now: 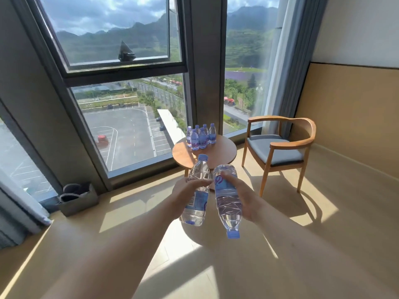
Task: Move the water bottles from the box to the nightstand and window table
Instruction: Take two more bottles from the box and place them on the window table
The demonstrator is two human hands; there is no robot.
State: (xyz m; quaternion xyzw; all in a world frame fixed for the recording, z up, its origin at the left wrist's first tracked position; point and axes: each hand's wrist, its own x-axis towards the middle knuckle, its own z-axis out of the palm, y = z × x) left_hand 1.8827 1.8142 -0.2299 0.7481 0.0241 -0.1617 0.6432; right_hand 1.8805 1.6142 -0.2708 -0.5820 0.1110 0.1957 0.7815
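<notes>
Clear bottles in both fists, left hand gripping one cap-up, right one cap-down, we near the table at centre (bottles clustered there), needing upright placement.

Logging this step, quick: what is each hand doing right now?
Left hand: closed round a bottle, cap pointing up.
Right hand: closed round a second bottle, cap pointing down.

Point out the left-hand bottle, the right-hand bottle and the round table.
Left-hand bottle [199,169], head view, clear upper body.
Right-hand bottle [226,203], head view, mid body.
Round table [222,151], head view, bare top.
</notes>
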